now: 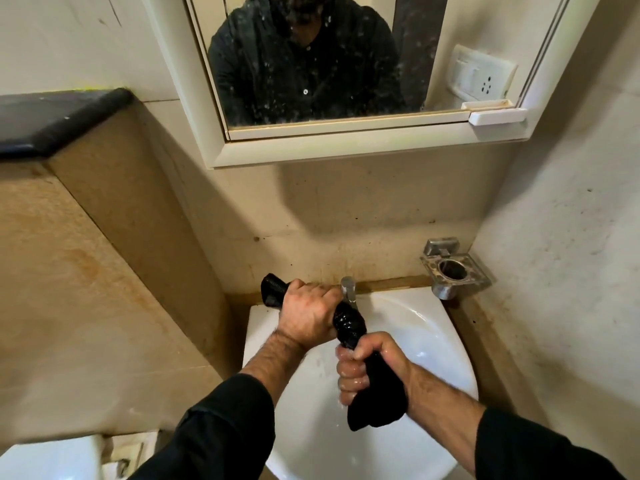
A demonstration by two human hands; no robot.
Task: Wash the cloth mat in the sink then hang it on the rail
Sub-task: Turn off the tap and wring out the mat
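Tap (pixel 348 289) behind cloth mat (pixel 349 323) (twisted), mirror (pixel 311 64) above

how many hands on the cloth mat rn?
2. The left hand grips the upper part of the twisted cloth mat near the tap; the right hand grips its lower part over the sink. Neither hand is hidden.

Single head view, close above the sink (pixel 398 313), facing down and forward
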